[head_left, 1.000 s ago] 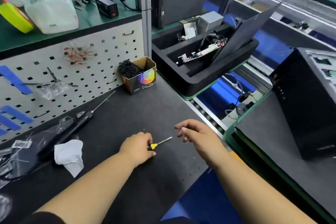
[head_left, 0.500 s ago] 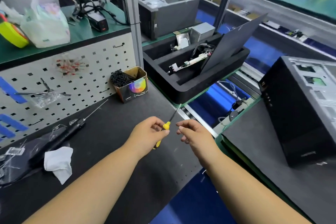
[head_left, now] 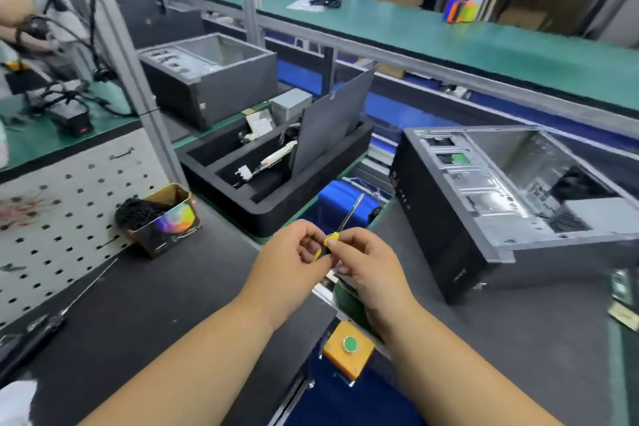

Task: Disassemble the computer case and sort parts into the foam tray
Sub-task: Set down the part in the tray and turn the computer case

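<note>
Between my two hands, low at centre, sits a small yellow-handled screwdriver (head_left: 331, 239), its thin shaft slanting up toward one o'clock. My left hand (head_left: 288, 261) curls round the handle while the fingers (head_left: 345, 243) of my right hand (head_left: 366, 264) pinch the upper end of the handle; both are closed on the tool, neither is free. It looks light and stiff, with a slick plastic grip, so I would hold it well down the handle and keep clear of the narrow tip.

At three o'clock the open computer case (head_left: 511, 204) lies on its side on the counter (head_left: 145, 301), bare metal interior facing up. I judge it heavy, rigid and sharp along the sheet-metal edges, best taken by the outer black walls. A small light mark sits low on its dark front face, too blurred to read.

At twelve o'clock the black foam tray (head_left: 273, 211) holds a leaning dark panel (head_left: 328, 121) and a circuit board (head_left: 273, 161); the foam should be soft and forgiving. A small cardboard box (head_left: 166, 214) at ten o'clock carries a rainbow disc print, no readable writing.
</note>
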`<action>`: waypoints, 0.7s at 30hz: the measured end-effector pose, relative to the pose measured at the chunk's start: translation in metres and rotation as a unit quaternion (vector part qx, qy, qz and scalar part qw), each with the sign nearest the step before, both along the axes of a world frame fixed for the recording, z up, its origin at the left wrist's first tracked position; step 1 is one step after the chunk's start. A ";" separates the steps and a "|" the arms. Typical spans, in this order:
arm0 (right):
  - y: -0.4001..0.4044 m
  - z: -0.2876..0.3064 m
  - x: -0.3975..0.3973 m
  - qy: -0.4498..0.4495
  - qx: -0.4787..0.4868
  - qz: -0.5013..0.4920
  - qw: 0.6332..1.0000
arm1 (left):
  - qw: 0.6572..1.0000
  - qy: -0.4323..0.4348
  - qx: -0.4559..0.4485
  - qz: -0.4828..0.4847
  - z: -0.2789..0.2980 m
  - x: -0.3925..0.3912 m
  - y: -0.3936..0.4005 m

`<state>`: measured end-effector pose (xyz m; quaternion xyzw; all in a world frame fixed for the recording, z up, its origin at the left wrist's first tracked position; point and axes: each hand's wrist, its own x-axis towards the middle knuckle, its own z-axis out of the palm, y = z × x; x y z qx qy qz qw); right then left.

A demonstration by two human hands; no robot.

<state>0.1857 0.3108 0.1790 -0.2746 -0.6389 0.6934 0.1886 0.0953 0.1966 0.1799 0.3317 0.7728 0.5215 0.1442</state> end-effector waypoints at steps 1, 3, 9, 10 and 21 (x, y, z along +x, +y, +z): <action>0.008 0.003 0.007 0.008 0.004 -0.010 1.000 | 1.000 -0.005 0.011 -0.018 0.004 0.005 0.009; 0.025 0.007 0.022 0.019 0.008 -0.034 0.999 | 0.998 -0.018 0.031 -0.047 0.010 0.013 0.025; 0.080 0.022 0.080 0.015 0.018 -0.121 0.992 | 0.993 -0.039 0.043 -0.100 0.020 0.045 0.076; 0.088 0.025 0.091 0.019 0.006 -0.134 0.991 | 0.993 -0.036 0.043 -0.104 0.021 0.053 0.085; 0.163 0.031 0.216 0.026 0.028 -0.216 0.976 | 0.977 -0.050 0.059 -0.199 0.035 0.157 0.184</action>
